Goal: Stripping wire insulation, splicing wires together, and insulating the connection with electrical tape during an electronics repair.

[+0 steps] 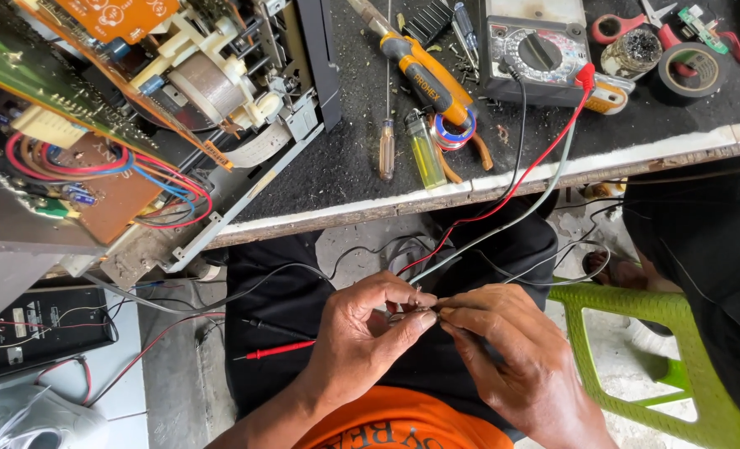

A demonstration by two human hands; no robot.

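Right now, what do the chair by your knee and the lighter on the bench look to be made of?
Green chair: looks like moulded plastic, matte, with slotted openings in its frame. Lighter: see-through yellow-green plastic body, with a shiny metal-looking cap at the top. Bench top: dark gritty mat over a worn, pale-painted edge, probably wood.

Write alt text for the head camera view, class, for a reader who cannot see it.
Over the lap, the left hand and right hand pinch thin wire ends together. Above, a workbench holds an opened electronic device, a multimeter, screwdrivers and a lighter.
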